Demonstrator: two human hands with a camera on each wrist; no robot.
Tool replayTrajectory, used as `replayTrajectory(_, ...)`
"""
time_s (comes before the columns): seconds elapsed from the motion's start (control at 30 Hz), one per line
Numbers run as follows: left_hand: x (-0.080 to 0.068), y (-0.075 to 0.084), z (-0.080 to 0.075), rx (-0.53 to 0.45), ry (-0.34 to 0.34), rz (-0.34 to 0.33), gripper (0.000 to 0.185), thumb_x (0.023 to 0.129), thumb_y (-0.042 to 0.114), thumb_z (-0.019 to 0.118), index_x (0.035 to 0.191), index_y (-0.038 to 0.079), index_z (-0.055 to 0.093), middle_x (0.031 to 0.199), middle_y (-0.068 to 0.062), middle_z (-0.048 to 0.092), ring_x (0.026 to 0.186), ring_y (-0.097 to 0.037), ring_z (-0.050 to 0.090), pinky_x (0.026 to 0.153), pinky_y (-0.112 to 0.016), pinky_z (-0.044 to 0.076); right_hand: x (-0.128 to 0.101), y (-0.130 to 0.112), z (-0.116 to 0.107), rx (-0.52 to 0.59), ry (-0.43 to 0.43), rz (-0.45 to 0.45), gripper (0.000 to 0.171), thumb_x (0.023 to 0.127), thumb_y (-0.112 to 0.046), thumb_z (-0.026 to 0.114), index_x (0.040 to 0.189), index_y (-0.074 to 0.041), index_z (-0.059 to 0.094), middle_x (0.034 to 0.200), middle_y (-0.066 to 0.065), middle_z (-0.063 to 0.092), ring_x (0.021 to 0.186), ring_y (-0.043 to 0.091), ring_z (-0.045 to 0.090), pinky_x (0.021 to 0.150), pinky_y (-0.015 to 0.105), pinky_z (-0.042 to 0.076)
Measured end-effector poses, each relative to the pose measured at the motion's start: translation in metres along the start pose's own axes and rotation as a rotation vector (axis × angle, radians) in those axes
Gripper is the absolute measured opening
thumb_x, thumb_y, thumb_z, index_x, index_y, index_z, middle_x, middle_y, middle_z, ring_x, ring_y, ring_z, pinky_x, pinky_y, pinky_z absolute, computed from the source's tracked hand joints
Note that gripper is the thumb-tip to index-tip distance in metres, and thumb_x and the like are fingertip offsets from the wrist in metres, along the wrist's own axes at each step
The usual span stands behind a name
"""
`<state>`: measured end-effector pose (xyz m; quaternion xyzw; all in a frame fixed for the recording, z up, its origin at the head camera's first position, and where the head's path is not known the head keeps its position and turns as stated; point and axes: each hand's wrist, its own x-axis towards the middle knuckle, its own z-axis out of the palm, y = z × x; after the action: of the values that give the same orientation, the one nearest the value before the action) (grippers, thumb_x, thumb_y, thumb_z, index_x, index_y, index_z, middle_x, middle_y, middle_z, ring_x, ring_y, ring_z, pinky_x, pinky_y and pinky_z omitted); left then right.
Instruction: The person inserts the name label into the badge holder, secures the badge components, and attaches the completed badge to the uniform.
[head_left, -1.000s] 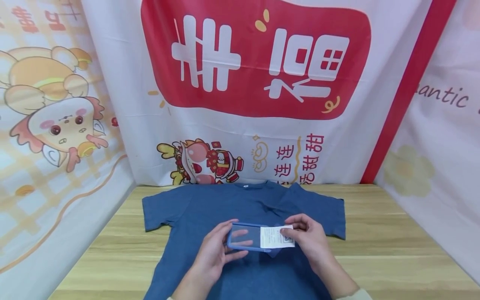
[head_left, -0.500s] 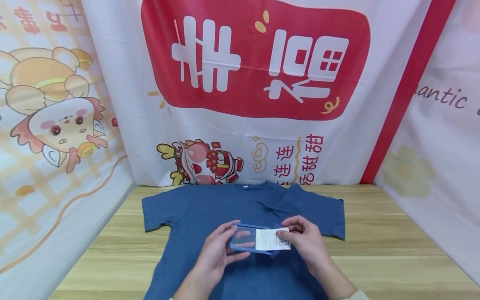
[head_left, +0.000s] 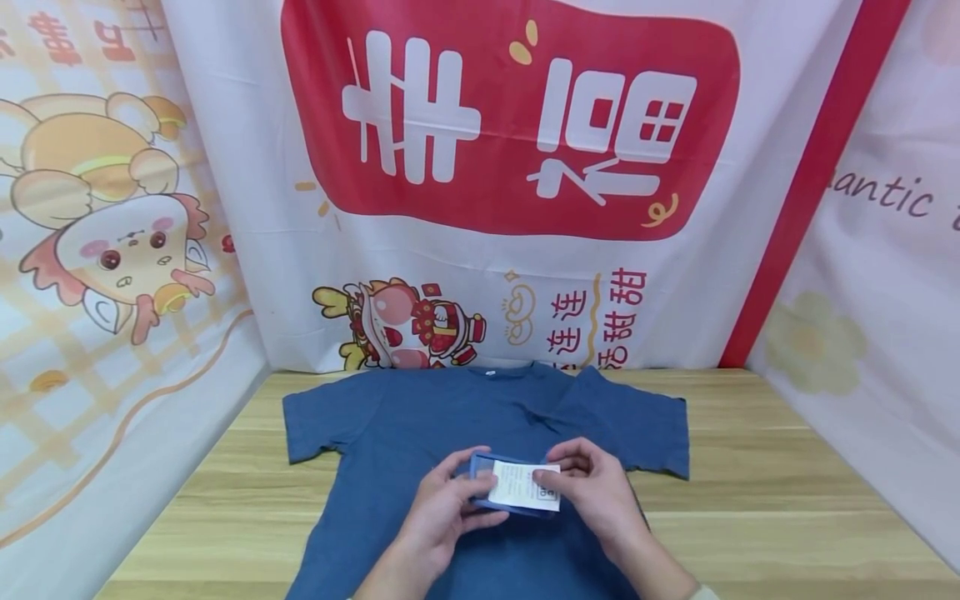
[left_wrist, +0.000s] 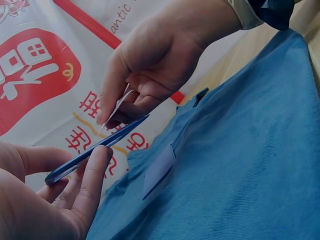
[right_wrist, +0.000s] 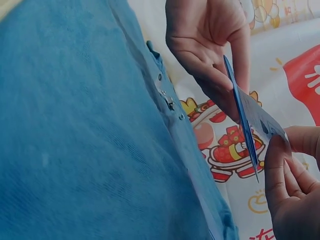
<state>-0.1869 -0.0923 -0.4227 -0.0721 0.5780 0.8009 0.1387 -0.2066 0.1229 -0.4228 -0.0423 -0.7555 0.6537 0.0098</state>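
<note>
My left hand (head_left: 435, 512) grips a clear card holder with a blue frame (head_left: 482, 463), thumb on its upper face and fingers beneath. My right hand (head_left: 597, 492) pinches a white printed card (head_left: 517, 485) by its right end. The card lies over most of the holder in the head view. Seen from the left wrist, the card (left_wrist: 118, 107) leans at a slight angle to the holder (left_wrist: 95, 150). In the right wrist view the card's far end meets the holder (right_wrist: 242, 117). Both hands are above a blue T-shirt (head_left: 442, 408).
The T-shirt is spread on a wooden table (head_left: 765, 467), its neckline towards the back. A small lavender-blue flat piece (left_wrist: 160, 172) shows against the shirt. Printed cloth (head_left: 510, 200) hangs behind the table, with more on both sides.
The card has moved left across the holder and now covers more of it. The right hand has come nearer to the left, and the left thumb has come onto the holder's face.
</note>
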Motion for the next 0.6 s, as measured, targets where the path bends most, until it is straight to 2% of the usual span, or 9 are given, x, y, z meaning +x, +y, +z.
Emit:
replayTrajectory(0.2, 0.0008, -0.0005, 0.0006, 0.02, 0.003, -0.001, 0.066, 0.1, 0.002, 0.071, 0.161, 0.006, 0.045, 0.137, -0.021, 0.069, 0.102, -0.023, 0.076, 0.087, -0.044, 0.069, -0.0025, 0.0011, 0.0054, 0.019, -0.021, 0.004, 0.035, 0.084, -0.012, 0.092, 0.111, -0.001, 0.072, 0.094, 0.007, 0.072, 0.082, 0.018, 0.065, 0.068, 0.025, 0.058)
replayTrajectory(0.43, 0.0005, 0.0032, -0.0031, 0.006, 0.037, 0.008, 0.06, 0.102, 0.001, 0.067, 0.159, 0.005, 0.047, 0.141, -0.024, 0.066, 0.099, -0.022, 0.077, 0.087, -0.044, 0.069, -0.0002, 0.0014, 0.0033, 0.056, -0.023, 0.02, 0.038, 0.084, -0.008, 0.089, 0.116, 0.0, 0.069, 0.097, 0.008, 0.074, 0.082, 0.02, 0.066, 0.068, 0.033, 0.061)
replayTrajectory(0.6, 0.0008, 0.0057, -0.0055, -0.007, 0.047, -0.003, 0.06, 0.103, 0.003, 0.066, 0.16, 0.007, 0.047, 0.142, -0.025, 0.064, 0.101, -0.023, 0.077, 0.089, -0.044, 0.069, 0.0002, 0.0034, 0.0008, 0.032, -0.032, 0.038, 0.039, 0.084, -0.006, 0.089, 0.116, -0.001, 0.067, 0.088, 0.005, 0.068, 0.075, 0.019, 0.061, 0.063, 0.032, 0.057)
